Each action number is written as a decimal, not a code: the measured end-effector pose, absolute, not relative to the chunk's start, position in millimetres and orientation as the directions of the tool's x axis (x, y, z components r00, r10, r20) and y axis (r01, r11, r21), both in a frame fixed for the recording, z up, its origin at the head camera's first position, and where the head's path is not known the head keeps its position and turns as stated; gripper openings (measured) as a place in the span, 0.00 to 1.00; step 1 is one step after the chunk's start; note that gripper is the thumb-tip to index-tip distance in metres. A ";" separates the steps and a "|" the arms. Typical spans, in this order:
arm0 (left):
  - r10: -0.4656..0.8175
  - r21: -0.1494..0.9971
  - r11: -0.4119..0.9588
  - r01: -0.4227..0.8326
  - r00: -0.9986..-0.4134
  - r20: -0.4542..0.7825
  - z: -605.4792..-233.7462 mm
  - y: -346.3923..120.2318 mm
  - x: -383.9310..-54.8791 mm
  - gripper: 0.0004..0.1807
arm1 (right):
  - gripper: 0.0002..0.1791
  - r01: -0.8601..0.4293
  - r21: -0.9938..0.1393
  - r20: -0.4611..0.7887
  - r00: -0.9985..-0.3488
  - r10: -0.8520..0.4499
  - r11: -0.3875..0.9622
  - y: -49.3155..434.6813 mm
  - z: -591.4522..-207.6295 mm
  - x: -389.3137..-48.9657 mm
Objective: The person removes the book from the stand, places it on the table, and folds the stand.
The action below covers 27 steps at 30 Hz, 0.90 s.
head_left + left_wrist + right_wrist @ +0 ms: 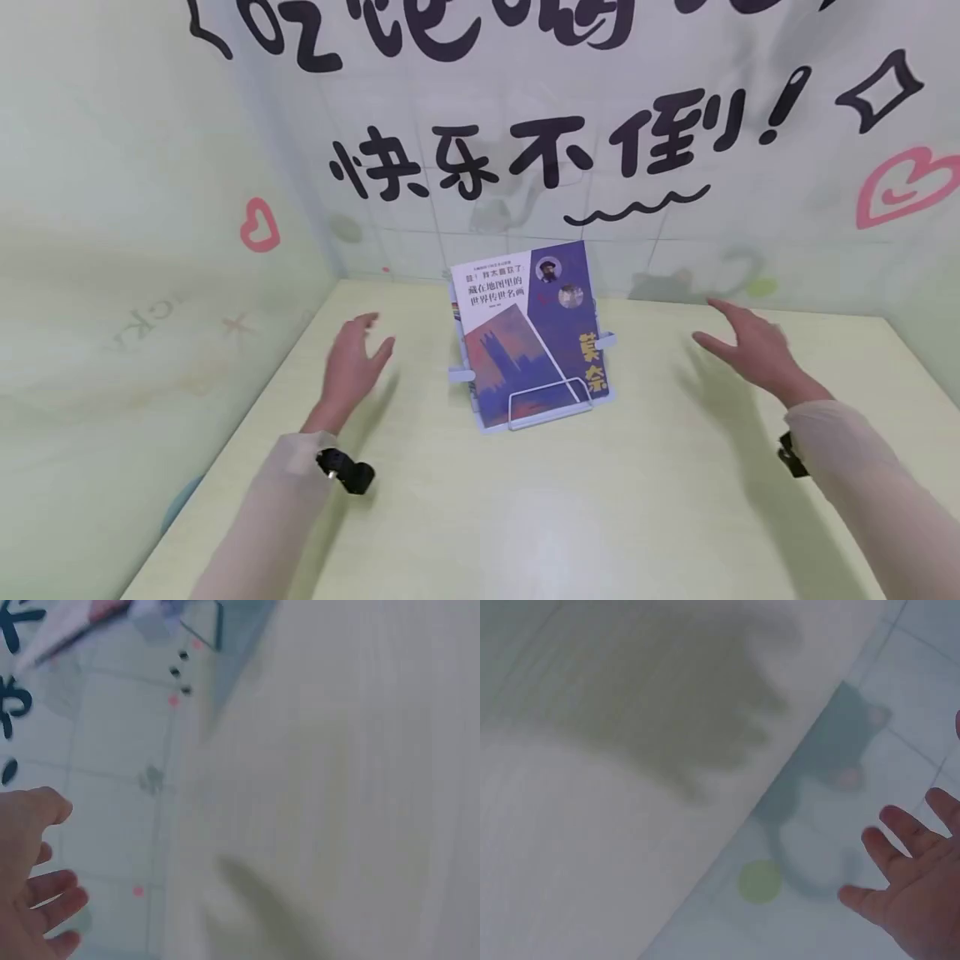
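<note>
Your left hand (pixel 351 360) and right hand (pixel 750 342) hover, fingers spread, empty. Book (pixel 528 329) on stand (pixel 546 400): likely stiff, light; grip both side edges.

Head view bright, soft even light, colours a bit washed out. Soft shadows under both arms on table (pixel 525 517); pale shine on table near bottom edge. Wall writing (pixel 525 158) bends near edges. Left hand (pixel 352 367) and right hand (pixel 753 346) a bit blurry. Both wrist views dimmer, grey-blue, fuzzy. Big hand shadow (pixel 682 697) on table in right wrist view.
</note>
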<state>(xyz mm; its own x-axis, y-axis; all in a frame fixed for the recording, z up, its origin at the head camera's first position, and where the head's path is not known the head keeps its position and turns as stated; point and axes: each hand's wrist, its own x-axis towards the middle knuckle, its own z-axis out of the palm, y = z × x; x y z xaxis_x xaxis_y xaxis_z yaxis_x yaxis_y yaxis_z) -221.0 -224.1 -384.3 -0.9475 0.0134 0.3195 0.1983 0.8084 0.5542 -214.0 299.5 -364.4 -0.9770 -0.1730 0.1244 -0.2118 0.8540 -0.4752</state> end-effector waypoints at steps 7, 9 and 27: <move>-0.029 0.873 0.458 0.171 -0.978 0.207 -363.6 -151.6 -221.2 0.12 | 0.21 -0.238 -0.731 0.127 -0.968 -0.216 0.640 230.0 -357.7 -238.5; -0.040 0.889 0.439 0.132 -0.985 0.166 -365.1 -140.7 -222.3 0.11 | 0.21 -0.234 -0.755 0.112 -0.967 -0.231 0.613 213.9 -359.1 -244.7; -0.100 0.899 0.432 0.072 -0.987 0.128 -371.7 -109.6 -223.7 0.15 | 0.18 -0.210 -0.769 0.152 -0.977 -0.147 0.604 176.7 -374.4 -252.3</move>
<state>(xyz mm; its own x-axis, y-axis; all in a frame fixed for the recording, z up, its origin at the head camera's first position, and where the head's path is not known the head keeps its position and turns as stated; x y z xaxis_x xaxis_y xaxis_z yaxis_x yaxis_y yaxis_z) -223.7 -109.6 -371.7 -0.9868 -0.1000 0.1276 0.0725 0.4317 0.8991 -252.3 176.7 -374.4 -0.9774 -0.1470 0.1517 -0.2101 0.6042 -0.7686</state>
